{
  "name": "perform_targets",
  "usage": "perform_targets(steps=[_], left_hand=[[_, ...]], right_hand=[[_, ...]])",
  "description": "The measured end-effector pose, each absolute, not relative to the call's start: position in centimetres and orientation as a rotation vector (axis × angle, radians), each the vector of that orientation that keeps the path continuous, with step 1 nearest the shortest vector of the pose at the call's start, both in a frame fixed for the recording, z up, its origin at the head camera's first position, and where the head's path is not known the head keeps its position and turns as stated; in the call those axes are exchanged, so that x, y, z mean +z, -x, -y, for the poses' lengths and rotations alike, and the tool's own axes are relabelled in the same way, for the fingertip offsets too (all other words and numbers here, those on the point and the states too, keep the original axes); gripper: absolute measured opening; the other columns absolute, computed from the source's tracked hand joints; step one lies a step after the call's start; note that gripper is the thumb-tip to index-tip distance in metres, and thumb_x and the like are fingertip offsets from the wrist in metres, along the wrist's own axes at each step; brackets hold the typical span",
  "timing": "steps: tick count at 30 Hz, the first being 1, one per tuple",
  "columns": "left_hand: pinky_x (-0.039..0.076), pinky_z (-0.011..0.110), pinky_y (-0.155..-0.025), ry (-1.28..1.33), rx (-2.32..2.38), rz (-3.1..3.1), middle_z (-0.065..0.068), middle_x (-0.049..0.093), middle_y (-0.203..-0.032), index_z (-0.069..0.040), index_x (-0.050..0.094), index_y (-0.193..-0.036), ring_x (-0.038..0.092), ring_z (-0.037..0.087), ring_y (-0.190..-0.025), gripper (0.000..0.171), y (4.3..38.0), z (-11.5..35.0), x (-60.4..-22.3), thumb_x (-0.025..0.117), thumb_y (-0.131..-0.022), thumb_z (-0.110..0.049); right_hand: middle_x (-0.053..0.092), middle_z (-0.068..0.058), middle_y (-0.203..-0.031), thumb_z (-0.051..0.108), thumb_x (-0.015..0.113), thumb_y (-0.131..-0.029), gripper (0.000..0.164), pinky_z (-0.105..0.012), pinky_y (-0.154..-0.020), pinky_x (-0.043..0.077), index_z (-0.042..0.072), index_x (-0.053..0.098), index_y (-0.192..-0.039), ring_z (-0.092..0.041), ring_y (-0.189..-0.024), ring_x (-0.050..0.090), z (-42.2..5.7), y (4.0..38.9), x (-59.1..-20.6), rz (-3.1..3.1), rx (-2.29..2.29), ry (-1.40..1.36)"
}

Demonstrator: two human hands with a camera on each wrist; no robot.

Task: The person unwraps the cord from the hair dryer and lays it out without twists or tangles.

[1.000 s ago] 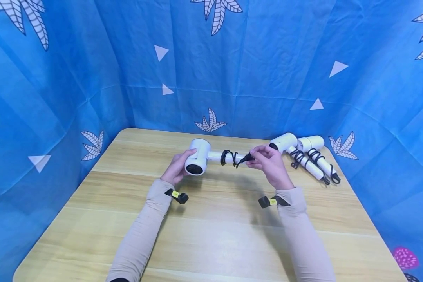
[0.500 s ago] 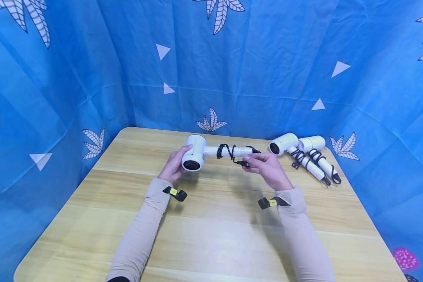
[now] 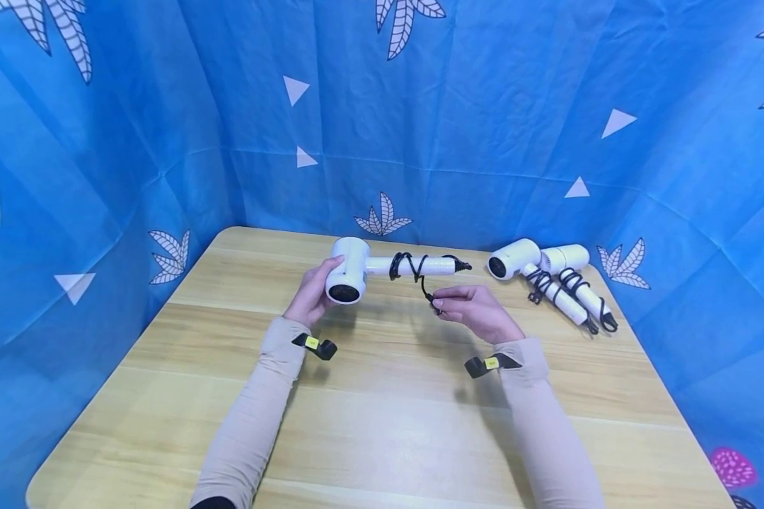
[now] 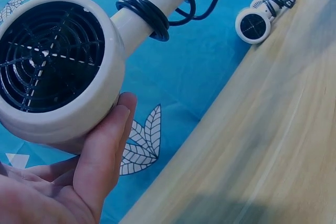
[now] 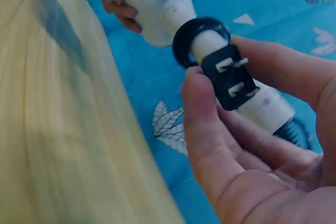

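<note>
A white hair dryer (image 3: 349, 272) is held sideways above the table, its handle pointing right. My left hand (image 3: 312, 293) grips its round head; in the left wrist view the thumb and fingers (image 4: 102, 156) curl under the head beside the dark grille (image 4: 50, 56). Black cord (image 3: 409, 266) loops loosely around the handle. Between thumb and fingers my right hand (image 3: 474, 311) pinches the cord's black plug (image 5: 229, 77), whose metal prongs show in the right wrist view. A short length of cord runs from the handle's loops down to the plug.
Two more white hair dryers lie side by side at the table's back right, a nearer one (image 3: 514, 259) and a farther one (image 3: 565, 259), cords wrapped round their handles. A blue patterned cloth (image 3: 382, 127) surrounds the wooden table (image 3: 369, 424) at the back and sides.
The right hand has drawn the plug down and away from the handle, unwinding some cord. The hair dryer has shifted slightly left and farther back in the left hand.
</note>
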State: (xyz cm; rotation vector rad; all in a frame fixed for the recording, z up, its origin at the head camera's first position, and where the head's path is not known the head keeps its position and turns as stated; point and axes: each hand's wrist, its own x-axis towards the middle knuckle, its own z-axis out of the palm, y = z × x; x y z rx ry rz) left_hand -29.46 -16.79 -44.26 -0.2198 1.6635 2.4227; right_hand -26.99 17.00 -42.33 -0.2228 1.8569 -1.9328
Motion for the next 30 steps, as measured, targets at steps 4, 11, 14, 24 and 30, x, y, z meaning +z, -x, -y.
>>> perform_targets(steps=[4, 11, 14, 24, 30], left_hand=[[0.062, 0.023, -0.061, 0.219, 2.427, -1.648, -0.002, 0.073, -0.091, -0.007, 0.056, -0.126, 0.074, 0.011, -0.077, 0.039, 29.3, 16.7, -44.1, 0.061, -0.101, -0.038], [0.062, 0.023, -0.065, 0.230, 2.431, -1.624, -0.002, 0.073, -0.095, -0.010, 0.057, -0.127, 0.073, 0.010, -0.081, 0.041, 29.5, 16.8, -44.2, 0.062, -0.101, -0.041], [0.062, 0.022, -0.064, 0.211, 2.426, -1.628, -0.003, 0.073, -0.094, -0.010, 0.056, -0.126, 0.073, 0.010, -0.081, 0.039, 29.6, 16.9, -44.2, 0.061, -0.101, -0.040], [0.060, 0.020, -0.062, 0.187, 2.408, -1.622, -0.002, 0.072, -0.094, -0.010, 0.055, -0.125, 0.073, 0.010, -0.080, 0.037, 29.6, 16.8, -44.3, 0.060, -0.102, -0.038], [0.060, 0.020, -0.060, 0.187, 2.394, -1.628, -0.002, 0.072, -0.093, -0.010, 0.054, -0.126, 0.073, 0.010, -0.079, 0.038, 29.5, 16.8, -44.3, 0.061, -0.101, -0.038]], right_hand=[[0.080, 0.001, -0.105, -0.002, 0.061, -0.099, 0.042, -0.022, -0.088, 0.061, -0.013, 0.052, -0.138, -0.010, -0.098, 0.074, -17.6, 27.6, -43.8, -1.823, -1.905, 0.228], [0.080, -0.004, -0.106, 0.000, 0.060, -0.101, 0.038, -0.027, -0.089, 0.063, -0.008, 0.054, -0.138, -0.014, -0.094, 0.076, -18.2, 28.2, -45.2, -1.761, -1.945, 0.228], [0.079, -0.006, -0.106, 0.000, 0.059, -0.101, 0.038, -0.035, -0.097, 0.062, -0.007, 0.053, -0.139, -0.020, -0.097, 0.077, -18.5, 28.4, -45.6, -1.727, -1.953, 0.215], [0.076, -0.002, -0.096, 0.004, 0.054, -0.105, 0.014, -0.015, -0.074, 0.058, 0.009, 0.065, -0.111, -0.005, -0.080, 0.067, -19.9, 29.2, -46.4, -1.672, -2.040, 0.117], [0.076, -0.004, -0.097, 0.004, 0.054, -0.105, 0.019, -0.015, -0.073, 0.059, 0.010, 0.071, -0.110, -0.005, -0.080, 0.068, -20.9, 29.4, -46.5, -1.625, -2.103, 0.122]])
